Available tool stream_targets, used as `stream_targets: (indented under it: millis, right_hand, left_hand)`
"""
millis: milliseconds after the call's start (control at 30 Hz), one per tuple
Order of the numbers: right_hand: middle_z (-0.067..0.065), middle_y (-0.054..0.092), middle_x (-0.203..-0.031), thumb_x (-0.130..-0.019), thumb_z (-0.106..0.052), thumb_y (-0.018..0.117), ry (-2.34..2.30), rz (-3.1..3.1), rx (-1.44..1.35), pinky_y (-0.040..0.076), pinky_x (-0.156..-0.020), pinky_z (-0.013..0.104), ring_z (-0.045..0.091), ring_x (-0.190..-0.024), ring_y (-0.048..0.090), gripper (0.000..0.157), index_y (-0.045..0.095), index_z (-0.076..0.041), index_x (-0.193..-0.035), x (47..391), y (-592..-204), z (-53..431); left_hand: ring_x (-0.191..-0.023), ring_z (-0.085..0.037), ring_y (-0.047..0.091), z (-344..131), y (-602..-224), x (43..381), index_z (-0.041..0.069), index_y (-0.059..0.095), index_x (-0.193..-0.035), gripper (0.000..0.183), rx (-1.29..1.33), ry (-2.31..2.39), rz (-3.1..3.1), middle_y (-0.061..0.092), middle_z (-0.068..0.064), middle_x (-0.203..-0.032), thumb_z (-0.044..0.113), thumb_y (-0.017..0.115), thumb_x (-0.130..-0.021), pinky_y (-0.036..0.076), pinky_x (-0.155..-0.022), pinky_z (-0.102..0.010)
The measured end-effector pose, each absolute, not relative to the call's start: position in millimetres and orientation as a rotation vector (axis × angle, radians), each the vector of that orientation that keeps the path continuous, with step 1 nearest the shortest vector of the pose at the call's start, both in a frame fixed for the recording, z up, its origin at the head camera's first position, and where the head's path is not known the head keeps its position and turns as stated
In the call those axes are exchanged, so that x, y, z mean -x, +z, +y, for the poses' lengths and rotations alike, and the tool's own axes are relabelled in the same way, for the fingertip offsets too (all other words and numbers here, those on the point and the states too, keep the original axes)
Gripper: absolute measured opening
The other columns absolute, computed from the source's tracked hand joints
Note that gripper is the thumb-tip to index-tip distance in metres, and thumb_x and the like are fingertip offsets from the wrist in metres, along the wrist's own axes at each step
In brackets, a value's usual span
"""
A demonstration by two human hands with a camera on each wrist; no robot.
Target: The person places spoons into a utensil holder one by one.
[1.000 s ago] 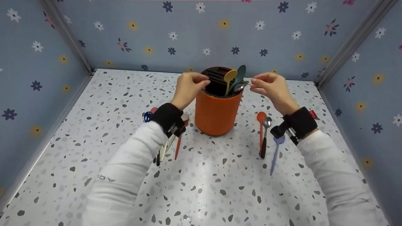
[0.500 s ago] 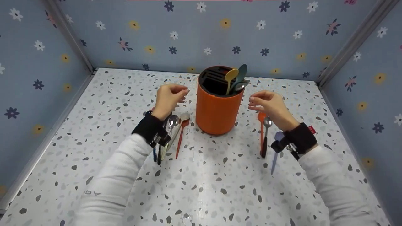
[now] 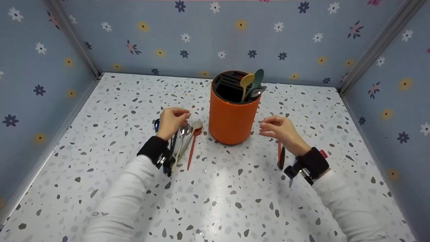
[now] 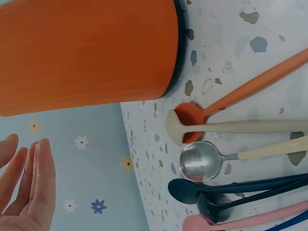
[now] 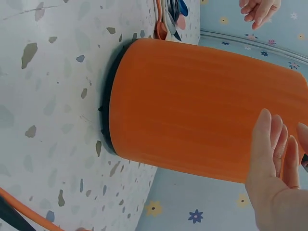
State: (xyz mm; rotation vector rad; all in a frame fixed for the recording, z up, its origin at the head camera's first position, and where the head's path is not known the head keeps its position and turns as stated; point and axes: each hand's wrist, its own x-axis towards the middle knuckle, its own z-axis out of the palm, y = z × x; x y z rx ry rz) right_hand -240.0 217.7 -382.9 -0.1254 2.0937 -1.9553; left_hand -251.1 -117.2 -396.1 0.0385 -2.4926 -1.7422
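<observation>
My left hand [image 3: 170, 122] is held above a bunch of spoons, its fingers loosely bent and holding nothing. In the left wrist view that bunch includes an orange spoon [image 4: 192, 115], a beige spoon [image 4: 231, 126], a metal spoon with a cream handle [image 4: 201, 161], dark spoons [image 4: 185, 191] and a pink spoon [image 4: 195, 223]. Beside the orange utensil holder [image 3: 233, 122], my right hand [image 3: 280, 130] hovers with relaxed fingers and nothing in them. Under it lie an orange handle [image 3: 279, 149] and a black handle [image 3: 282, 158]; their bowls are hidden by the hand.
A yellow spoon [image 3: 247, 80], a teal spoon [image 3: 258, 78] and a metal spoon [image 3: 258, 91] stand in the holder's right side. Its black insert [image 3: 231, 80] has slots and a larger opening. Flowered panels [image 3: 215, 37] enclose the speckled table [image 3: 228, 195] at the back and sides.
Both hands have come down toward the table. The left moved away from the holder's rim, leftward over the spoons; the right dropped from beside the rim to over the right-hand spoons.
</observation>
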Motion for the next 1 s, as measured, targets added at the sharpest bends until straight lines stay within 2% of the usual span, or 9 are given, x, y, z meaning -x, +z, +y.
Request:
stream_targets:
  millis: [100,267,333,467,533,800,1000]
  right_hand:
    - [0.011,0.057,-0.096,-0.082,-0.018,0.063,-1.958,2.077,0.103,0.05,-0.084,0.033,0.017,-0.084,0.059,0.033,0.053,0.005,-0.104,237,-391,217]
    - [0.01,0.055,-0.094,-0.083,-0.015,0.062,-1.982,2.027,0.085,0.049,-0.085,0.035,0.018,-0.084,0.059,0.026,0.053,0.002,-0.101,234,-402,217]
    - [0.009,0.056,-0.093,-0.083,-0.013,0.061,-1.987,2.009,0.076,0.049,-0.085,0.036,0.018,-0.083,0.059,0.025,0.053,0.003,-0.1,232,-406,216]
    - [0.009,0.057,-0.092,-0.084,-0.013,0.061,-1.985,1.987,0.07,0.049,-0.085,0.036,0.018,-0.082,0.059,0.026,0.052,0.004,-0.101,230,-416,215]
    - [0.009,0.056,-0.091,-0.084,-0.012,0.06,-1.996,1.96,0.079,0.049,-0.085,0.037,0.018,-0.083,0.059,0.025,0.051,0.005,-0.101,228,-421,215]
    - [0.008,0.056,-0.089,-0.084,-0.012,0.061,-1.983,1.912,0.056,0.048,-0.087,0.037,0.018,-0.084,0.058,0.021,0.054,0.001,-0.098,222,-439,213]
    - [0.008,0.057,-0.087,-0.083,-0.01,0.062,-1.964,1.864,0.05,0.048,-0.086,0.039,0.017,-0.082,0.058,0.028,0.052,0.007,-0.102,216,-452,208]
  left_hand:
    - [-0.063,-0.021,0.063,-119,-407,251,-0.007,0.064,-0.098,0.021,-0.06,-1.736,-2.505,0.064,-0.022,-0.087,0.007,0.06,-0.082,0.055,-0.058,-0.025]
    - [-0.059,-0.013,0.06,-118,-425,249,-0.008,0.066,-0.093,0.018,-0.041,-1.581,-2.561,0.065,-0.021,-0.083,0.004,0.062,-0.079,0.049,-0.052,-0.016]
    - [-0.061,-0.018,0.061,-117,-432,249,-0.008,0.066,-0.093,0.018,-0.05,-1.57,-2.583,0.065,-0.021,-0.083,0.003,0.061,-0.079,0.048,-0.051,-0.014]
    - [-0.072,-0.032,0.063,-115,-444,248,-0.009,0.065,-0.094,0.018,-0.088,-1.659,-2.599,0.064,-0.023,-0.087,0.002,0.06,-0.081,0.053,-0.055,-0.02]
    - [-0.074,-0.035,0.062,-114,-450,247,-0.008,0.065,-0.095,0.018,-0.112,-1.662,-2.618,0.064,-0.022,-0.088,0.003,0.06,-0.081,0.054,-0.056,-0.022]
    - [-0.063,-0.022,0.062,-112,-468,249,-0.002,0.067,-0.094,0.017,-0.157,-1.428,-2.75,0.066,-0.017,-0.086,0.008,0.061,-0.081,0.051,-0.053,-0.022]
    - [-0.078,-0.028,0.06,-108,-479,255,-0.007,0.066,-0.092,0.018,-0.141,-1.336,-2.753,0.064,-0.02,-0.089,0.006,0.062,-0.08,0.05,-0.069,-0.035]
